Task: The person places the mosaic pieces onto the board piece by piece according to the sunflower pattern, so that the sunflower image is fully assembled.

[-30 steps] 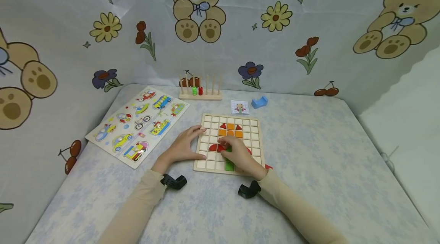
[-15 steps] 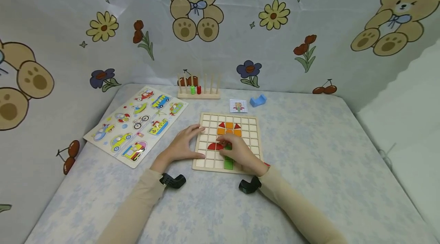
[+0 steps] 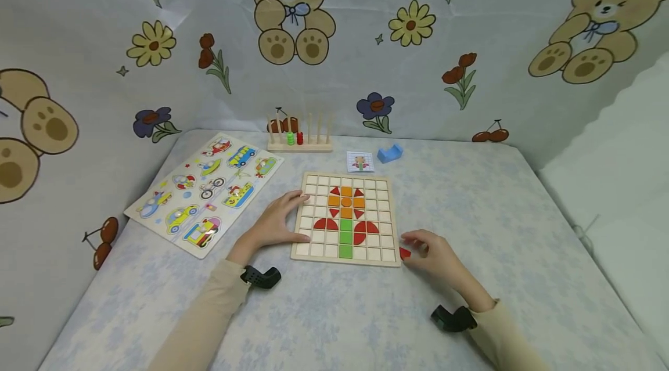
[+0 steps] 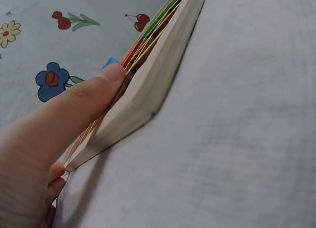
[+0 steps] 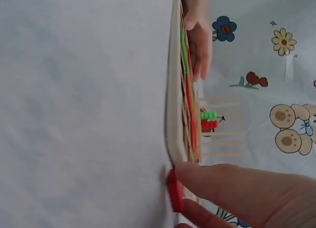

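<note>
A wooden grid board (image 3: 313, 243) lies on the table, with orange, red and green pieces set in it as a flower shape. My left hand (image 3: 277, 223) rests flat on the board's left edge, fingers straight; the left wrist view shows a fingertip (image 4: 111, 72) on top of the board's rim (image 4: 148, 104). My right hand (image 3: 425, 249) is on the table just off the board's near right corner, where its fingertips pinch a small red piece (image 3: 405, 252). In the right wrist view that red piece (image 5: 174, 191) lies against the board's corner (image 5: 173, 90) under a finger (image 5: 222, 181).
A vehicle puzzle board (image 3: 209, 191) lies to the left. At the back stand a wooden peg rack (image 3: 299, 137) with green and red beads, a small picture card (image 3: 360, 161) and a blue block (image 3: 389, 152). Printed fabric walls close in the table.
My right hand has left the middle of the board and moved to its near right corner, onto the red piece. The flower pattern is now uncovered. The left hand has stayed put.
</note>
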Available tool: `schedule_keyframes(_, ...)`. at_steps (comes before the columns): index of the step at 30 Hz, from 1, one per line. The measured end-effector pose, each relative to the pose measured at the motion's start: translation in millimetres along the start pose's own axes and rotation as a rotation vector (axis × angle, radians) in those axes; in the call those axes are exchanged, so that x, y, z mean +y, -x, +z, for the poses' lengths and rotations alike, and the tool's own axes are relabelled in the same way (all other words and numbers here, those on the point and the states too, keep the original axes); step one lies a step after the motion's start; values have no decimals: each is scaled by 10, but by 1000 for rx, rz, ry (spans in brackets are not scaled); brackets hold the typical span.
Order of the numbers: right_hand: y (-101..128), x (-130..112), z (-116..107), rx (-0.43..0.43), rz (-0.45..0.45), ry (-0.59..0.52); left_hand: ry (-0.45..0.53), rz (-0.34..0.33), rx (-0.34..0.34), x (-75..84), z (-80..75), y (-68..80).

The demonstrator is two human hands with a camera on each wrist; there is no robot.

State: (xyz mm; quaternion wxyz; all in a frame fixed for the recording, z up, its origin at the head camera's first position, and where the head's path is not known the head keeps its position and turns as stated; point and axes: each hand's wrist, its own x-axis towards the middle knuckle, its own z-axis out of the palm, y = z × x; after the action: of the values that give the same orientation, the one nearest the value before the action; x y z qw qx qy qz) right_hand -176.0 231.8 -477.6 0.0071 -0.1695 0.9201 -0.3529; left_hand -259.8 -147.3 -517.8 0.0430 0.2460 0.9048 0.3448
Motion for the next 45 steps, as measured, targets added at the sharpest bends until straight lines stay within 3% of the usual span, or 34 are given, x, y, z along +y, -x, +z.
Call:
schedule_keyframes(3,116,69,44,-2,-47,-23,3,5,3,6,-11,7)
schedule_keyframes(9,124,92,164,108,-98,-37,-3,-2,8,-9,-10,7)
schedule_keyframes(15,134,137,215,200,-29,-17,2,-1,1,-16,4,11)
schedule_keyframes(20,129,194,219,288,-23,-25,4,-9,1,-19,12,19)
schedule_keyframes(24,122,238,214,343,25,-104,-3,-3,-3,-19,13,15)
schedule_keyframes(28,123,267,210,347,86,-183,-2,-2,-5,-10,4,10)
schedule_keyframes(34,108,270,200,381,88,-102,1,-14,-8,-6,-25,16)
schedule_keyframes(40,93,244,194,328,96,-33,-4,-10,-4,-11,-28,17)
schedule_keyframes(45,50,125,194,290,153,-116,-2,-4,-6,-15,-15,14)
